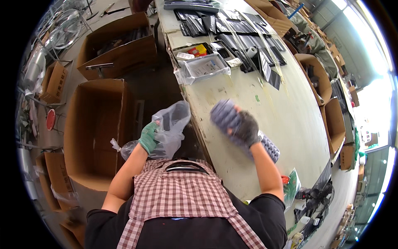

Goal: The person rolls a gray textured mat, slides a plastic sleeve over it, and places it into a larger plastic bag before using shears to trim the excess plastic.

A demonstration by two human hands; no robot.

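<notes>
My left hand (148, 137), in a green fingerless glove, grips a clear plastic bag (173, 120) near the table's left edge. The bag's mouth gapes toward the table, and its knotted tail hangs to the left over a cardboard box. In a dark grey fingerless glove, my right hand (245, 128) is closed around a grey-purple foam roller (226, 116) with a bumpy surface. The roller is slanted above the white table (286, 124) and slightly blurred. Its near end shows knobs beyond my wrist. Bag and roller are apart.
Left of me stands a large open cardboard box (93, 137); another box (120, 50) with dark items is behind it. A grey plastic tray (205, 68) and several black plastic sleeves (244, 37) lie at the table's far end. A black fan (321, 195) is at the near right.
</notes>
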